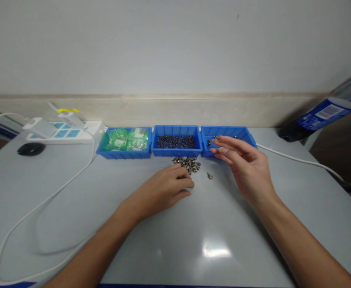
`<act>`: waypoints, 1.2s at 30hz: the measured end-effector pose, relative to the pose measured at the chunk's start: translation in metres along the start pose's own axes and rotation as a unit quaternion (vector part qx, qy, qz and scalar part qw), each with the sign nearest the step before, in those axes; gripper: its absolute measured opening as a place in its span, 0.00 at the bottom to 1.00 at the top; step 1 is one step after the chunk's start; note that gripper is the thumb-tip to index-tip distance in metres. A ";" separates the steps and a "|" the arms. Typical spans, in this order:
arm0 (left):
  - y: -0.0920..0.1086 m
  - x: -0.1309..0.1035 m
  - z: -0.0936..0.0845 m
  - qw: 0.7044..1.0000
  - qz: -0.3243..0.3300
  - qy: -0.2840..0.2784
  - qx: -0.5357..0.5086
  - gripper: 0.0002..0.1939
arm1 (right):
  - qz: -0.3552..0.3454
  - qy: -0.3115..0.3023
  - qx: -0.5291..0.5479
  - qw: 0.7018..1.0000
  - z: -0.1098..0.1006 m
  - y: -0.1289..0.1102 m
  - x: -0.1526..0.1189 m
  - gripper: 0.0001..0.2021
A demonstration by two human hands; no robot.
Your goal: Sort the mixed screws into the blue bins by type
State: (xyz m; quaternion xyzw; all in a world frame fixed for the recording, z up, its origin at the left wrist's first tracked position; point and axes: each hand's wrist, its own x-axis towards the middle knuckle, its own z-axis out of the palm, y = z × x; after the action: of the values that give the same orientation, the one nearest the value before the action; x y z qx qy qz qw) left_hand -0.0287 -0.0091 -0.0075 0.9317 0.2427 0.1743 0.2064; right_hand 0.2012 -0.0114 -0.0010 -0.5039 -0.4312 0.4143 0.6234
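Note:
A heap of small shiny metal pieces [190,163], screw-like with wide heads, lies on the table before the middle blue bin [175,152]. At its near edge my left hand [165,187] rests palm down, fingers bent and thumb apart from them. Its fingertips partly cover the heap, and no held piece shows. A single metal piece [209,176] lies to the right of the heap. Over the front of the right blue bin [228,130] hovers my right hand [247,168], open, its fingers stretched and slightly apart. A few similar pieces are in that bin, partly hidden by the fingers.
Dark screws [175,141] fill the middle bin's floor. Green-and-clear packets [127,139] lie in the left blue bin [124,154]. Further left are a power strip [94,130], a black mouse [31,149] and a looping white cable [55,194]. A bottle [316,116] leans at right.

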 end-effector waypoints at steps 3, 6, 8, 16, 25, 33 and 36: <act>0.001 0.002 0.003 0.999 -0.013 -0.004 0.037 0.08 | 0.008 -0.007 0.001 1.000 0.001 -0.002 0.000 0.11; 0.002 0.002 0.003 0.997 -0.020 -0.016 0.069 0.10 | 0.015 -0.018 0.004 1.000 0.001 -0.002 -0.001 0.10; 0.002 0.002 0.002 0.996 -0.022 -0.018 0.081 0.11 | 0.019 -0.025 0.006 1.000 0.002 -0.003 -0.002 0.09; 0.005 0.003 -0.003 0.994 -0.026 0.090 -0.050 0.09 | 0.027 -0.076 -0.030 0.996 0.000 -0.002 -0.001 0.06; 0.013 0.011 -0.005 0.914 -0.144 0.247 -0.288 0.10 | 0.050 -0.294 -0.083 0.951 0.003 -0.010 -0.011 0.10; 0.012 0.009 -0.007 0.944 -0.129 0.222 -0.208 0.08 | 0.094 -0.263 -0.037 0.960 0.001 -0.004 -0.010 0.08; 0.004 0.003 -0.008 0.988 -0.070 0.122 -0.064 0.09 | 0.041 -0.141 -0.031 0.989 -0.001 0.000 -0.005 0.08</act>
State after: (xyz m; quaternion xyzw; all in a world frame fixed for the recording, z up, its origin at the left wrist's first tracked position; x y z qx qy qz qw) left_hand -0.0279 -0.0082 0.0024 0.8693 0.3189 0.2867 0.2459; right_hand 0.2011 -0.0167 -0.0018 -0.4768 -0.5059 0.4929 0.5233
